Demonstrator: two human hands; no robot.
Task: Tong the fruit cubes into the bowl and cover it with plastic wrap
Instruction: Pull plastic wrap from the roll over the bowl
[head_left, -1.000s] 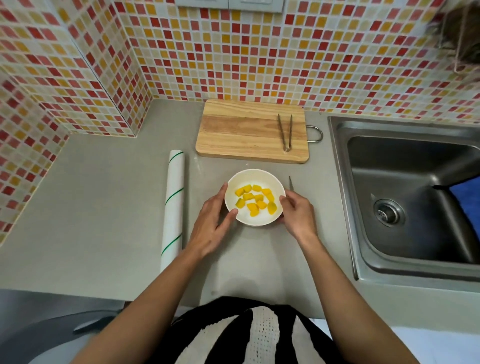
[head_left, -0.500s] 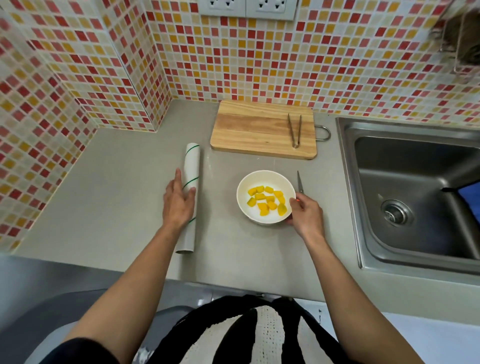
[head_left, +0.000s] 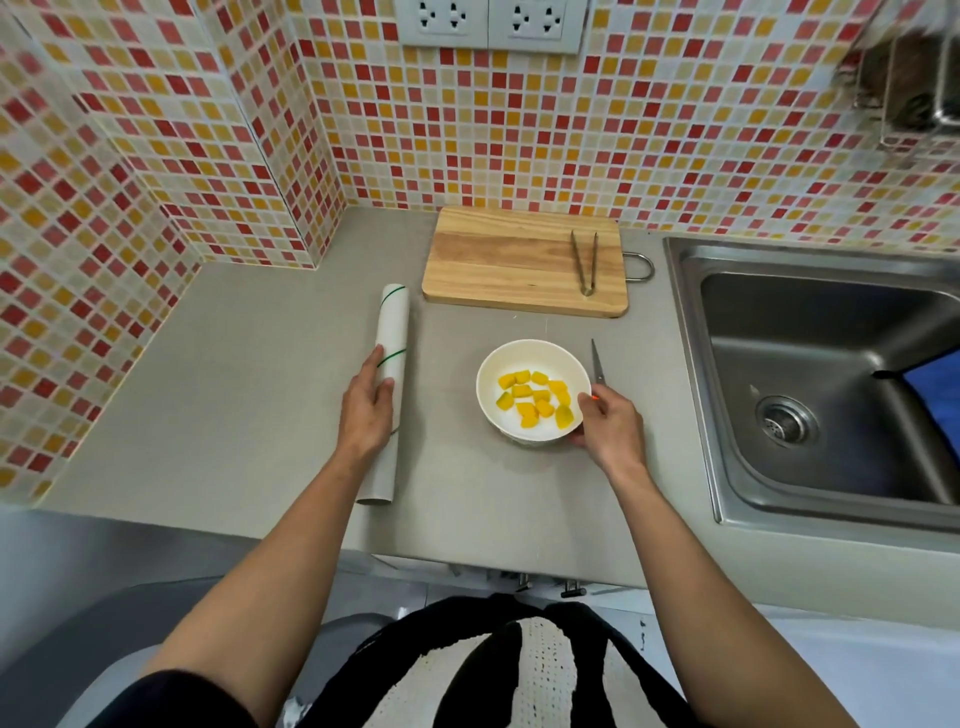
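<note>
A white bowl stands on the grey counter and holds several yellow fruit cubes. My right hand grips the bowl's near right rim. To the left lies a white roll of plastic wrap with green stripes, running front to back. My left hand holds the roll near its middle, fingers along its left side and thumb over the top. Metal tongs lie at the right end of the wooden cutting board behind the bowl.
A thin metal blade with an orange bit lies just right of the bowl, partly under my right hand. A steel sink fills the right side. Tiled walls close the back and left. The counter's front edge runs near my body.
My left hand left the bowl, moved left and took hold of the plastic wrap roll. My right hand stays on the bowl's rim.
</note>
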